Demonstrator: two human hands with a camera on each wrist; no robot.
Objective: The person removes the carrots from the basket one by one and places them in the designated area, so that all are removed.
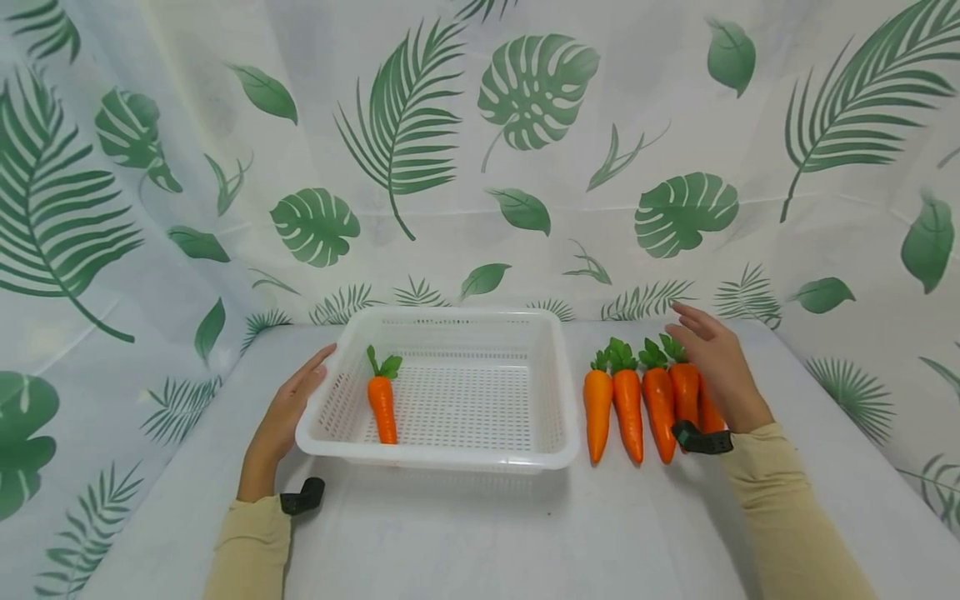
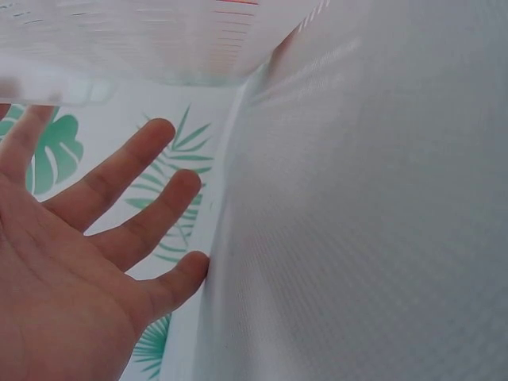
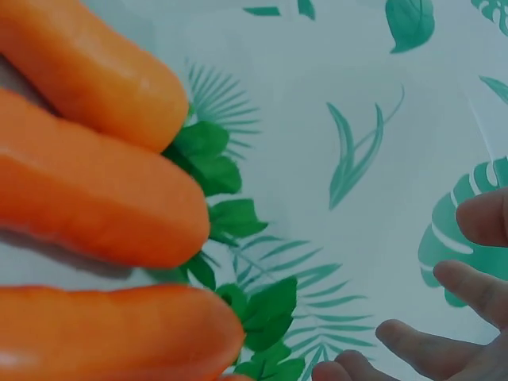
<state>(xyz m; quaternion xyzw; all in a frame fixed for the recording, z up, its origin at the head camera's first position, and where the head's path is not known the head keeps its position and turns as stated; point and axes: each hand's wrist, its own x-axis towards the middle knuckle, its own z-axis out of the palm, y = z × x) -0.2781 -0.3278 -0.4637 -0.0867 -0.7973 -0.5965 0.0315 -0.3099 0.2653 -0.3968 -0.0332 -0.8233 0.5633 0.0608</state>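
Observation:
A white plastic basket (image 1: 435, 455) with a perforated bottom stands on the table, and one orange carrot (image 1: 382, 408) with green leaves lies in its left part. My left hand (image 1: 287, 410) is at the basket's left side, fingertips right at the rim in the head view. In the left wrist view the fingers (image 2: 143, 210) are spread and the little finger is close to the tabletop. To the basket's right, several carrots (image 1: 628, 415) lie side by side, leaves toward the back. My right hand (image 1: 716, 358) is over the rightmost ones, partly hiding them, its fingers (image 3: 429, 349) extended and holding nothing.
A white cloth (image 1: 487, 542) covers the table. Behind it and along both sides hangs a white curtain (image 1: 450, 250) printed with green leaves. Each wrist wears a small black camera, such as the left camera (image 1: 303, 497).

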